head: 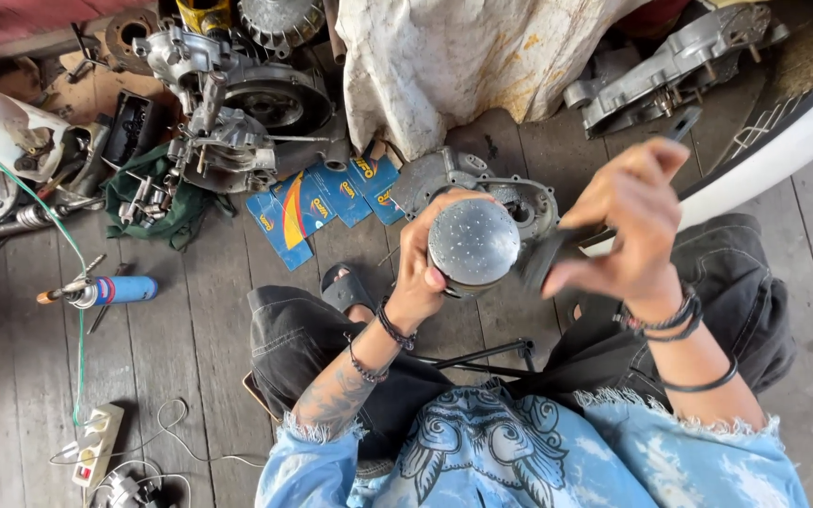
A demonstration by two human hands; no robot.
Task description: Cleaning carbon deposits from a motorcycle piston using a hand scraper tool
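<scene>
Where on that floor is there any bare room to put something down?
Bare planks lie between the blue torch can and the person's knee, and also at far right beside the white curved rim. The top left is crowded with engine parts, a green rag and blue packets. Both the left hand and right hand are busy with a metal cylinder.

grey plank floor (181, 348) under engine parts (228, 113), blue packets (317, 202), gas torch (110, 292), power strip (96, 442)
</scene>
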